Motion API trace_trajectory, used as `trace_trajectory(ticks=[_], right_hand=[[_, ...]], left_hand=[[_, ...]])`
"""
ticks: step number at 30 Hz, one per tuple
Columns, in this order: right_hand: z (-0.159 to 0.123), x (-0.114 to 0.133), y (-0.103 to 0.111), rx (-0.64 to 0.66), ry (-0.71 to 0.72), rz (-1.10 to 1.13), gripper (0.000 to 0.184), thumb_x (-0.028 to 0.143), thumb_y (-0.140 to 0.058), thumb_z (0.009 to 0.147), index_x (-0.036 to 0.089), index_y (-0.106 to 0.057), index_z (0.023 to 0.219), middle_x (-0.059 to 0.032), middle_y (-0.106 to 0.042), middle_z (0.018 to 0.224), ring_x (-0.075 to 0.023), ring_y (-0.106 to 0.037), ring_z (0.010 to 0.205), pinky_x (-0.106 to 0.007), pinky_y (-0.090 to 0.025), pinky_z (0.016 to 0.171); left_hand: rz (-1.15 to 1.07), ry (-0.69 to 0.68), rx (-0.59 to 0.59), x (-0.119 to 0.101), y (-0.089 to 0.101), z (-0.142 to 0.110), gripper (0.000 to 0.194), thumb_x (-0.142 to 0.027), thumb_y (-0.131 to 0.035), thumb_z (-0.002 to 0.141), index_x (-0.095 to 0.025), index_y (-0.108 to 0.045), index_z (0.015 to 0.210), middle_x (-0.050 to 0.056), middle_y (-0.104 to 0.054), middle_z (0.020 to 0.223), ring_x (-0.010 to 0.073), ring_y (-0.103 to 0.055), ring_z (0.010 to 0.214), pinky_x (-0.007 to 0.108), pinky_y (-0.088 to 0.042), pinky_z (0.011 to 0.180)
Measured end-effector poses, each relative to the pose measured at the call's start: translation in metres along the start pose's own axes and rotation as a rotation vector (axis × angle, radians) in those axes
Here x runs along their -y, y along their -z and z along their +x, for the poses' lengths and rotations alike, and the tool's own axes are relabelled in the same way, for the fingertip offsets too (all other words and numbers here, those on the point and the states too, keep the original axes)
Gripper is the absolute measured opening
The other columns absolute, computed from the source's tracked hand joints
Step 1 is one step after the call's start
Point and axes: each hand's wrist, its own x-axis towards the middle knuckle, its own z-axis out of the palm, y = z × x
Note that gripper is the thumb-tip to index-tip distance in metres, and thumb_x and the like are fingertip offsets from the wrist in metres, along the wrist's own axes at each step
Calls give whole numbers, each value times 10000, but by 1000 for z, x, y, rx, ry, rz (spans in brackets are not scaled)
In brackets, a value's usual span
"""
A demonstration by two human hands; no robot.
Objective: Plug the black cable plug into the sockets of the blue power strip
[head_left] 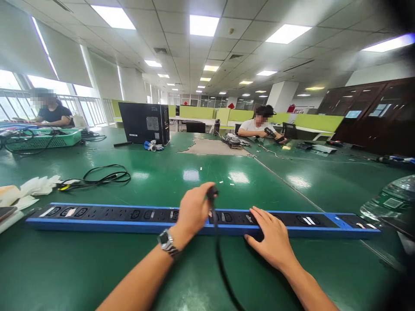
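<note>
A long blue power strip (106, 226) with a black socket face lies across the green table in front of me. My left hand (193, 210), with a metal watch on its wrist, grips the black plug (212, 191) of a power cord (220, 259) just above the strip's middle. From the plug the cord hangs down over the strip and runs toward me. My right hand (270, 237) rests on the strip right of the middle, fingers stretched over its sockets and thumb at the near edge. Small white labels mark several sockets.
A coiled black cable (106, 175) and crumpled white paper (39, 186) lie at left. Farther back stand a green basket (65, 138) and a black computer case (142, 123). A large clear bottle (394, 198) lies at right. Two people (254, 127) sit at the far sides.
</note>
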Motion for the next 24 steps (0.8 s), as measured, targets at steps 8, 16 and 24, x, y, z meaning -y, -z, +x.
trace_trajectory(ticks=[8, 16, 24], right_hand=[[1, 12, -4, -12, -99, 31, 601, 346, -588, 693, 251, -523, 1282, -85, -541, 1374, -329, -461, 1274, -599, -292, 1049], [31, 94, 3, 21, 113, 350, 606, 460, -639, 767, 248, -506, 1319, -94, -544, 1359, -293, -465, 1261, -521, -366, 1043], [53, 129, 6, -204, 90, 591, 248, 353, -557, 873, 224, -619, 1076, -71, -692, 1008, -216, -615, 935, -375, -493, 835]], left_hand=[[5, -46, 283, 41, 24, -39, 296, -182, -535, 881, -250, -590, 1164, 29, -713, 1080, 204, -650, 1002, 330, -485, 908], [262, -64, 360, 39, 23, -41, 623, -308, -636, 811, -260, -416, 1393, 84, -607, 1310, 270, -527, 1232, 459, -362, 1054], [435, -9, 375, 41, 25, -49, 614, -491, -674, 790, -202, -514, 1308, 116, -599, 1301, 315, -538, 1181, 499, -363, 1027]])
